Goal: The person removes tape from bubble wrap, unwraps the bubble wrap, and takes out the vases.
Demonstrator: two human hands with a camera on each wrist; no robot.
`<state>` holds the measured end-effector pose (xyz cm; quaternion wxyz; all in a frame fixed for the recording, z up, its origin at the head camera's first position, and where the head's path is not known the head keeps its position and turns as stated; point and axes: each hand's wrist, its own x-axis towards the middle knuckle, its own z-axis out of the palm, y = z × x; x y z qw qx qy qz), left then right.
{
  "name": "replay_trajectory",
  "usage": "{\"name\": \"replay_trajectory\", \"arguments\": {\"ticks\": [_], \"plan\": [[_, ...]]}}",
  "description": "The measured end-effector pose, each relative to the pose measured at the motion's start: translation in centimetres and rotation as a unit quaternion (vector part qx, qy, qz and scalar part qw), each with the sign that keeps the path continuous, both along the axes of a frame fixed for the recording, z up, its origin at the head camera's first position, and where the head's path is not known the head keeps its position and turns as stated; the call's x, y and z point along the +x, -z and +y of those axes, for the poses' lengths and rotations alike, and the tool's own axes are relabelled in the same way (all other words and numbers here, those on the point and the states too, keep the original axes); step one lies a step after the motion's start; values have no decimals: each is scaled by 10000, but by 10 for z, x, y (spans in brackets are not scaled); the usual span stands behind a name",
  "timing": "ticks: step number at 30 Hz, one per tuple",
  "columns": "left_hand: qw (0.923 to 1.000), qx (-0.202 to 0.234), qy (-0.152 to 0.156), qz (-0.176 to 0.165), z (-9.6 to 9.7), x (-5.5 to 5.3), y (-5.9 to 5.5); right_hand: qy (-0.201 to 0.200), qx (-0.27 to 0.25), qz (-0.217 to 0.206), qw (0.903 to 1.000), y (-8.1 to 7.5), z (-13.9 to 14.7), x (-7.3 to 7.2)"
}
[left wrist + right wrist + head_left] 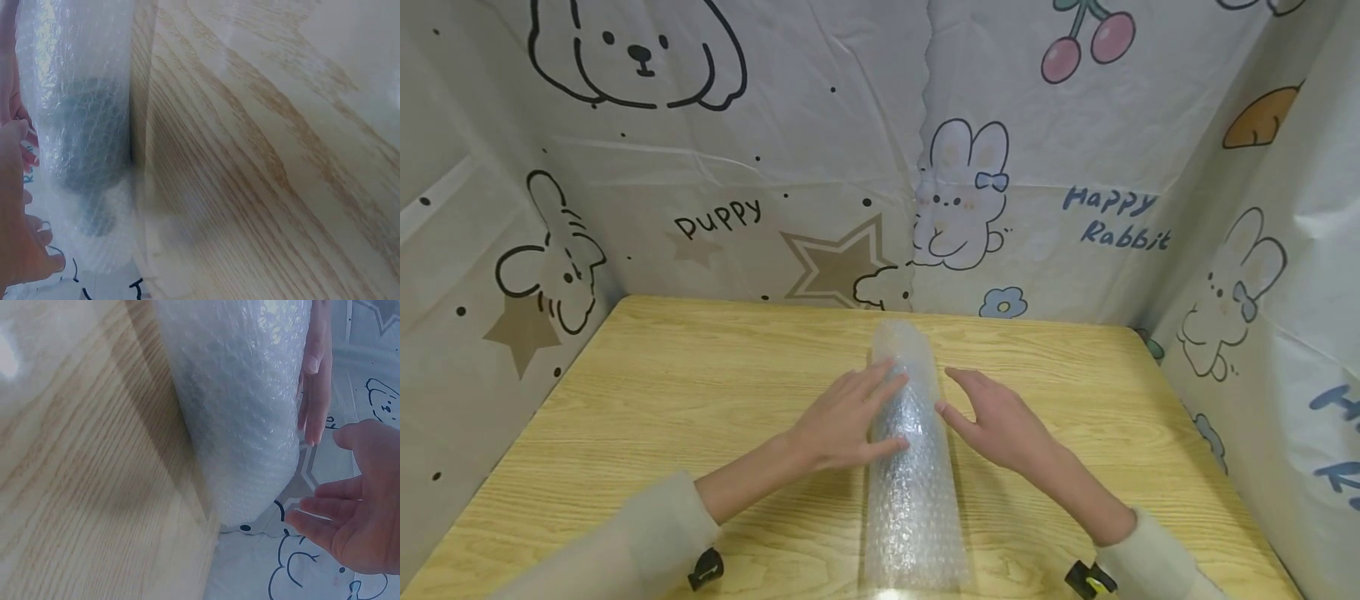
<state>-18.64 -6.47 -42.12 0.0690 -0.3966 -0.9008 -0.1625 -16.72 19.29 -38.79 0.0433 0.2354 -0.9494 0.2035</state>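
Note:
A long roll of bubble wrap (pixel 917 492) lies on the table, pointing away from me. Through its layers in the left wrist view shows a dark greenish shape (pixel 90 137) that narrows at one end; what it is stays unclear. My left hand (pixel 846 421) rests on the roll's left side and top, fingers spread and fairly straight. Just off the roll's right side is my right hand (pixel 1003 421), its fingers extended and its thumb close to the wrap; whether it touches cannot be told. In the right wrist view the right hand (pixel 356 500) appears apart from the wrap (pixel 244 412).
The wood-grain table (pixel 700 358) reaches back to a pale cloth (pixel 820 150) printed with cartoon animals, which hangs behind it and on both sides. The roll's far end lies close to the table's back edge. A black strap end (pixel 706 569) hangs by the left sleeve.

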Motion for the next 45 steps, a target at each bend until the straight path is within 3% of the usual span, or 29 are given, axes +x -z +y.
{"name": "replay_trajectory", "arguments": {"ticks": [11, 18, 26, 31, 39, 45], "plan": [[9986, -377, 363, -10, 4, 2, 4, -290, -78, -198, 9994, 5, -12, 11], [9969, -663, 404, -109, 4, 5, 5, -418, -39, -88, 9991, 7, -18, 16], [9965, -699, 449, -88, 5, 6, 12, -480, 2, -109, 9988, 9, -28, 21], [9962, -770, 409, -46, 6, 6, 14, -362, 120, -29, 9993, 12, -35, 22], [9960, -744, 480, 85, 11, 7, 19, 148, 436, 132, 9989, 18, -45, 25], [9962, -716, 493, 93, 14, 7, 19, 2, 398, 472, 9981, 18, -46, 24]]}}
